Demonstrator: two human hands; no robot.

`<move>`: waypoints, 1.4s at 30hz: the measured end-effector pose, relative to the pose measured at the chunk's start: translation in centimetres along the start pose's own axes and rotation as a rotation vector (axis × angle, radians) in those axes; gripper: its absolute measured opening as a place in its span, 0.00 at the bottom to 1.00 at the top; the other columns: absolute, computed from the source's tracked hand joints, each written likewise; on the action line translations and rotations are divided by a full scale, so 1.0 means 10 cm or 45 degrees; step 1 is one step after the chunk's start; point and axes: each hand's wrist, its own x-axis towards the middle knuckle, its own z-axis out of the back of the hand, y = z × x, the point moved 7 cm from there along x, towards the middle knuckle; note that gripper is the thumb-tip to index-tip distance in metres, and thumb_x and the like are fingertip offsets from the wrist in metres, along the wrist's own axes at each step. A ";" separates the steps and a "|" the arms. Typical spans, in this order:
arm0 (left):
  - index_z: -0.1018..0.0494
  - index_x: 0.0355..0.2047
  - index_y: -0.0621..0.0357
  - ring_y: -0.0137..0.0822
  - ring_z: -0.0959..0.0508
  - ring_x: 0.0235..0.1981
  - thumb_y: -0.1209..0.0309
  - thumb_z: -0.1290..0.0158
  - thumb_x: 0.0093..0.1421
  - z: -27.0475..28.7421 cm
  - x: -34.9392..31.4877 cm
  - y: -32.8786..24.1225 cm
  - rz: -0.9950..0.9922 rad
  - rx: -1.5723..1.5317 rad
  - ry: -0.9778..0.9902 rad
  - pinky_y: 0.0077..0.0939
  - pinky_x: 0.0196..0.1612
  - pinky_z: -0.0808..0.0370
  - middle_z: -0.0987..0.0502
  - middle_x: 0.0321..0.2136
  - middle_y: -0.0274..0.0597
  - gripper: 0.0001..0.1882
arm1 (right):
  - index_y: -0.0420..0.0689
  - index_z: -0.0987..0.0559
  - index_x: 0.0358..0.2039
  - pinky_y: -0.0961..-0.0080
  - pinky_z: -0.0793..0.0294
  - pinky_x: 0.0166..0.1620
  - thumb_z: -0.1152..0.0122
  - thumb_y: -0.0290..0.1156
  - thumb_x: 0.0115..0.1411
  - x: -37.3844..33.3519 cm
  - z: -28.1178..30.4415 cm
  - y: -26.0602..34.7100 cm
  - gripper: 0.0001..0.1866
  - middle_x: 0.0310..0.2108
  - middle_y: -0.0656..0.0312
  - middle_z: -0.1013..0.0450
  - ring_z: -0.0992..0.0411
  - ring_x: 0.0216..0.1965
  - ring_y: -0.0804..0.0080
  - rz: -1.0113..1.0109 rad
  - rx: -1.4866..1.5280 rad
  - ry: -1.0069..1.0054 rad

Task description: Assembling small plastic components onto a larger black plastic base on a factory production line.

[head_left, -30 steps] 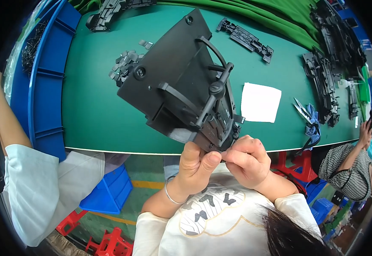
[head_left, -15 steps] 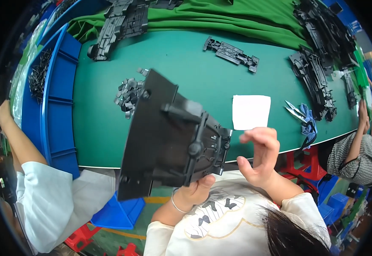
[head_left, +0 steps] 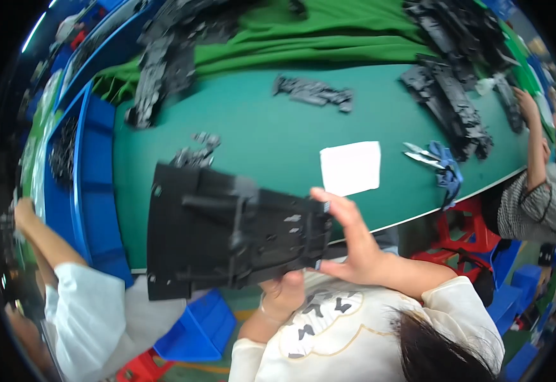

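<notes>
A large black moulded plastic part (head_left: 217, 232), wide at its left end and narrow at its right, is held up above the near side of the table. My left hand (head_left: 283, 294) grips its lower edge with the thumb showing; the other fingers are hidden behind it. My right hand (head_left: 357, 248) is closed around the narrow end, fingers at the upper corner and thumb at the lower one. Small dark clips (head_left: 195, 153) lie in a pile just beyond the part, partly covered by it. A white square sheet (head_left: 351, 167) lies past my right hand.
Scissors (head_left: 426, 156) with blue-wrapped handles lie at the right. Black moulded parts (head_left: 450, 102) are stacked far right, and another black part (head_left: 313, 93) lies mid-table. A blue bin (head_left: 96, 184) stands at the left edge. Co-workers' arms (head_left: 55, 245) show on both sides.
My right hand, formerly apart from the part with fingers raised, has closed on its narrow end. The part has turned more level and shifted left. The whole view has shifted slightly.
</notes>
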 end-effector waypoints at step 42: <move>0.40 0.42 0.64 0.35 0.30 0.37 0.73 0.59 0.55 -0.16 0.50 -0.06 0.163 -0.254 0.187 0.28 0.41 0.32 0.39 0.43 0.52 0.14 | 0.38 0.32 0.32 0.69 0.36 0.41 0.42 0.34 0.43 1.34 0.75 -0.84 0.17 0.32 0.54 0.37 0.38 0.39 0.60 -0.092 -1.246 0.363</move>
